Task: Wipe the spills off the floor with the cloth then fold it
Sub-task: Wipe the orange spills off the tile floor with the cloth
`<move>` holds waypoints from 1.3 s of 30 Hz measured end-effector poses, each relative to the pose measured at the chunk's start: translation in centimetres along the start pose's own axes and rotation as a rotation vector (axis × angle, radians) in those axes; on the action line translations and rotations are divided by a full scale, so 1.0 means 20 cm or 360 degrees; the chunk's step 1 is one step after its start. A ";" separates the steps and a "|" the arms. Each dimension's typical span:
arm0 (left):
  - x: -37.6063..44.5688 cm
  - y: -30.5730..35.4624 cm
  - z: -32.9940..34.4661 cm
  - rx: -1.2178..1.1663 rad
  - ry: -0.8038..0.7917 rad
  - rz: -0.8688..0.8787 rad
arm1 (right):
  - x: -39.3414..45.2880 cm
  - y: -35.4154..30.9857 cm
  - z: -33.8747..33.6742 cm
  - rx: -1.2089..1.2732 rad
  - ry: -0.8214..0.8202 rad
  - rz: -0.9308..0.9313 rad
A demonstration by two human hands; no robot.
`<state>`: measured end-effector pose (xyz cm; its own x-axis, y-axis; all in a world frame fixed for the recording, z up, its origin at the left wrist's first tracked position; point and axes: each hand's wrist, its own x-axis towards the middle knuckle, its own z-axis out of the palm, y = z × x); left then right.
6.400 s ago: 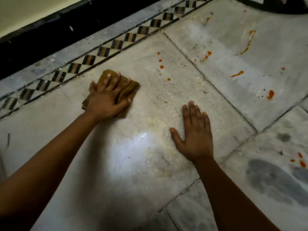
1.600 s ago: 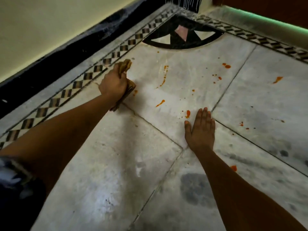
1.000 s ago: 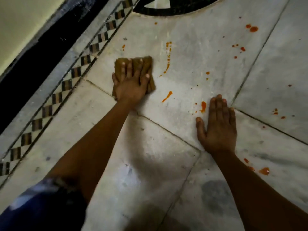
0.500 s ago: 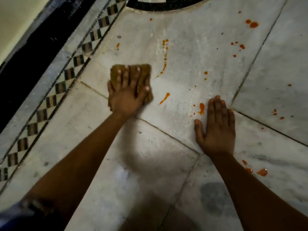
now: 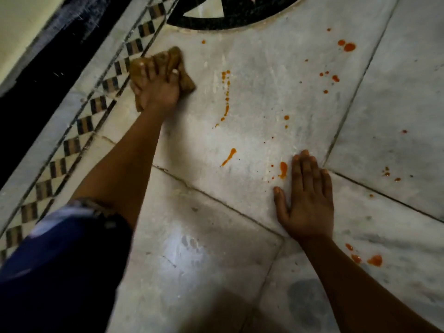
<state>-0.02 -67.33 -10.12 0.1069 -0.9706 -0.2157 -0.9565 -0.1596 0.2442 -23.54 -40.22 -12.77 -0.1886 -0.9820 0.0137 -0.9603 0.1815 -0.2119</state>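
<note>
A brown cloth (image 5: 186, 81) lies bunched on the white marble floor (image 5: 264, 92), beside the checkered border. My left hand (image 5: 156, 92) presses down on it with its fingers spread across the top, hiding most of the cloth. My right hand (image 5: 306, 203) rests flat on the floor, palm down, fingers straight. Orange spills mark the slab between the hands: a dotted trail (image 5: 226, 97), a short streak (image 5: 229, 156) and a blot (image 5: 283, 169) just left of my right fingertips.
More orange drops lie at the far right (image 5: 347, 46) and by my right forearm (image 5: 374, 260). A checkered tile border (image 5: 84, 126) and black skirting (image 5: 36, 80) run along the left. A black inlay arc (image 5: 228, 20) sits at the top. My blue sleeve (image 5: 60, 260) fills the lower left.
My left hand has pushed the cloth up and left against the checkered border, away from the orange trail. My right hand has stayed planted in the same spot.
</note>
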 end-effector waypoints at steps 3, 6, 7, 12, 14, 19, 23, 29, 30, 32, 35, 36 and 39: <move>-0.21 -0.15 0.05 0.0199 -0.0006 0.0392 | 0.01 0.00 -0.01 0.0003 -0.0025 0.0006; -0.22 -0.25 0.02 0.0182 0.0029 0.0168 | 0.00 0.00 -0.01 -0.0006 -0.0032 0.0019; -0.15 -0.23 0.01 0.0143 0.0055 0.0062 | 0.00 0.00 -0.01 -0.0002 -0.0036 0.0016; 0.28 0.16 0.01 0.0006 -0.0019 -0.0119 | 0.00 0.00 0.00 -0.0011 -0.0072 0.0019; 0.31 0.33 0.03 0.0031 -0.0043 0.0009 | 0.00 0.00 0.00 0.0004 -0.0062 0.0010; 0.09 0.26 0.06 0.0262 -0.0041 0.0496 | 0.01 -0.01 -0.01 0.0048 -0.0037 0.0010; 0.14 0.20 0.03 0.0220 -0.0029 0.0244 | 0.01 0.00 -0.01 0.0056 -0.0037 0.0014; -0.01 0.53 0.11 0.0231 -0.0213 0.0592 | 0.01 0.00 -0.01 0.0063 -0.0053 0.0017; -0.10 0.50 0.14 0.0274 -0.0221 0.0736 | 0.01 0.00 -0.01 0.0063 -0.0057 0.0021; -0.23 0.36 0.16 0.0316 -0.0217 0.0920 | 0.00 0.00 -0.01 0.0071 -0.0054 0.0029; -0.09 0.29 0.11 0.0336 -0.0192 0.0833 | 0.01 0.00 -0.01 0.0089 -0.0050 0.0025; -0.01 0.33 0.10 0.0311 -0.0197 0.0715 | 0.01 0.00 -0.01 0.0099 -0.0045 0.0027; 0.04 0.47 0.12 0.0288 -0.0199 0.0507 | 0.00 0.00 0.00 0.0113 -0.0047 0.0030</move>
<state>-9.56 -69.22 -10.39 -0.2263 -0.9353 -0.2722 -0.9701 0.1913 0.1492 -23.52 -40.20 -12.73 -0.1992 -0.9798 -0.0195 -0.9395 0.1966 -0.2805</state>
